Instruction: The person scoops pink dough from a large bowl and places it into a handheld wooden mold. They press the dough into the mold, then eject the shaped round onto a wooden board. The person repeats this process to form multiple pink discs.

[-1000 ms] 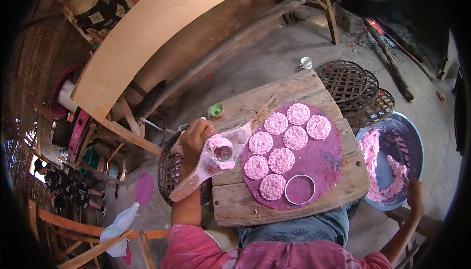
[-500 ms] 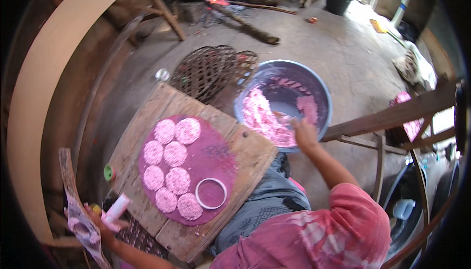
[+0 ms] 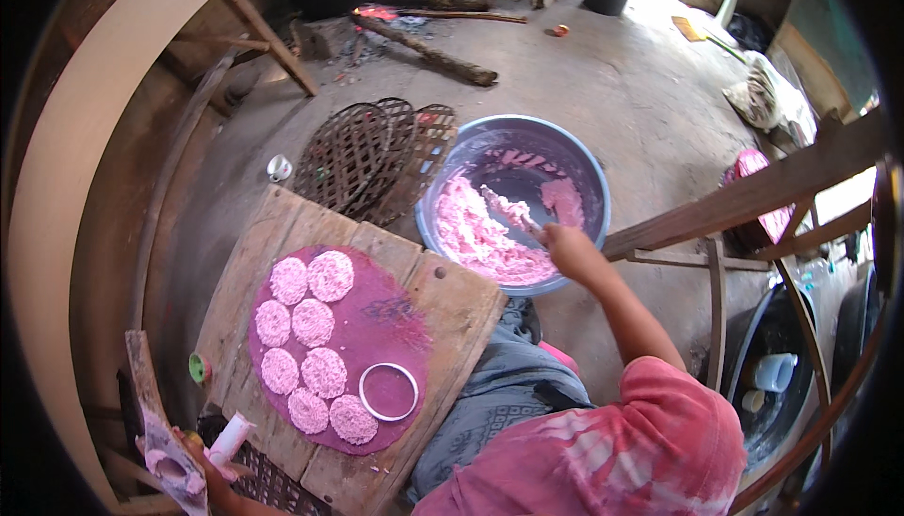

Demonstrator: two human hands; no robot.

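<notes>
My right hand [image 3: 572, 249] is closed round the handle of a spoon [image 3: 529, 224] loaded with pink dough, inside a grey-blue basin [image 3: 603, 177]. Pink dough [image 3: 466, 224] is heaped along the basin's left and near side. At the lower left, my left hand [image 3: 209, 478] grips a wooden press [image 3: 169, 459] with a dough-smeared round hole. A whitish cylinder [image 3: 231, 436] sticks out beside that hand. Several round pink noodle-like cakes [image 3: 314, 322] lie on a purple round mat [image 3: 386, 328], next to a white ring [image 3: 389, 392].
The mat rests on a low wooden table [image 3: 471, 295]. Beyond it are woven lattice trays [image 3: 353, 153] and a small white cup [image 3: 280, 168]. Logs [image 3: 428, 50] burn on the floor at the back. A wooden beam [image 3: 753, 186] slants in at right, above dark tubs [image 3: 767, 375].
My right hand has raised the spoon out of the dough with a lump on it. My view has shifted, so the table and basin sit further left; the left hand still grips the press.
</notes>
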